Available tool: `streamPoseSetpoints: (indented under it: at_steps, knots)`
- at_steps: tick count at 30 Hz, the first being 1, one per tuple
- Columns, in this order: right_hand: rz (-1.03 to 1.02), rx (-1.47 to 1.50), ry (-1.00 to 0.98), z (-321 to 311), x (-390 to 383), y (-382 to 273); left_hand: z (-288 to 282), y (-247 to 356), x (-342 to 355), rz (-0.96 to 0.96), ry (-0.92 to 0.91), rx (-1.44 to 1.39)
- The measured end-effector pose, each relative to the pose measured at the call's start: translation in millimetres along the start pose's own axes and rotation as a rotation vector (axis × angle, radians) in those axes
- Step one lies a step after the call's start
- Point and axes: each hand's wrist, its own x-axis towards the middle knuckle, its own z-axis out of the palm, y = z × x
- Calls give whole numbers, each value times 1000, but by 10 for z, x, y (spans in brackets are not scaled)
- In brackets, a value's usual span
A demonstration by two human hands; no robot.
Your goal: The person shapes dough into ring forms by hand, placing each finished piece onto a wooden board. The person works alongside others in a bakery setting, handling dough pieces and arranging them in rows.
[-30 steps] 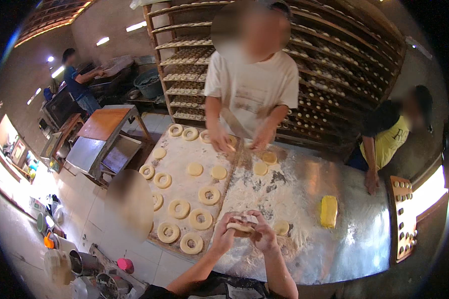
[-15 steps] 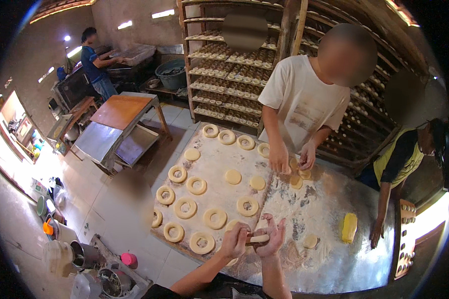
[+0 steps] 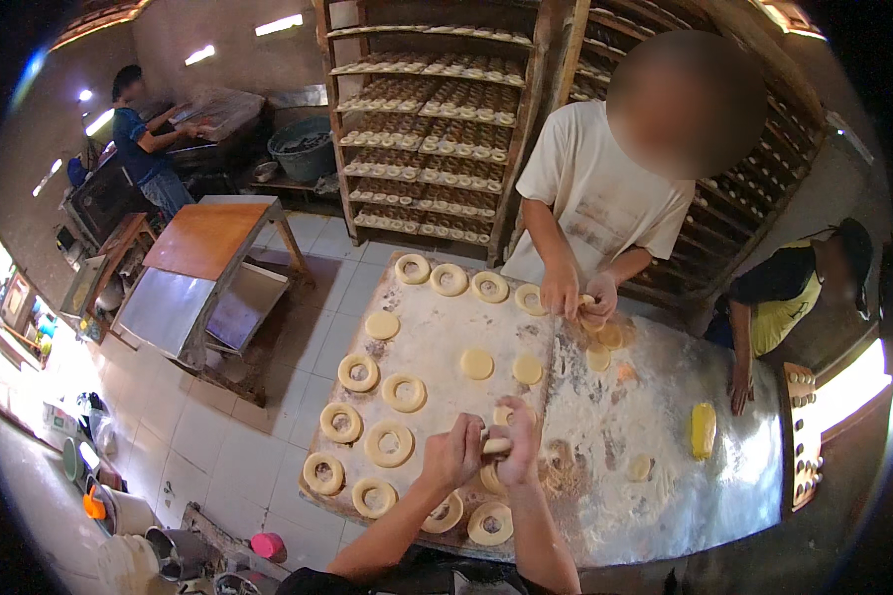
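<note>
Above the near edge of the floured board, my left hand (image 3: 453, 454) and my right hand (image 3: 518, 446) close from either side on a pale piece of dough (image 3: 496, 446). Only a short, rounded stretch of it shows between the fingers; its whole shape is hidden. Beneath and around my hands lie dough rings (image 3: 389, 443) on the wooden board (image 3: 437, 332), one partly covered by my right hand. Flat round dough discs (image 3: 476, 364) rest farther back on the same board.
Across the table (image 3: 655, 506), a person in a white shirt (image 3: 595, 188) handles dough. Another person (image 3: 784, 297) leans at the right, beyond a yellow lump (image 3: 702, 430). Racks (image 3: 427, 109) of dough rings stand behind. Pots and a pink cup (image 3: 267, 545) are at lower left.
My hands have risen slightly, and my right hand's fingers have curled in round the dough from a more spread pose. The view has shifted. The person opposite has lifted a dough piece.
</note>
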Motion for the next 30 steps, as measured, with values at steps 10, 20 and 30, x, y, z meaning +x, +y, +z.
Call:
streamPoseSetpoints:
  at_steps: [10,20,30]
  knots:
    - [65,-761,-33,-114,378,-63,15,-183,433,109,-105,149]
    - [357,-1218,449,18,1093,-99,-39,-406,1215,-200,-123,574]
    - [435,-1828,133,105,764,206,-121,-875,710,-107,-299,679]
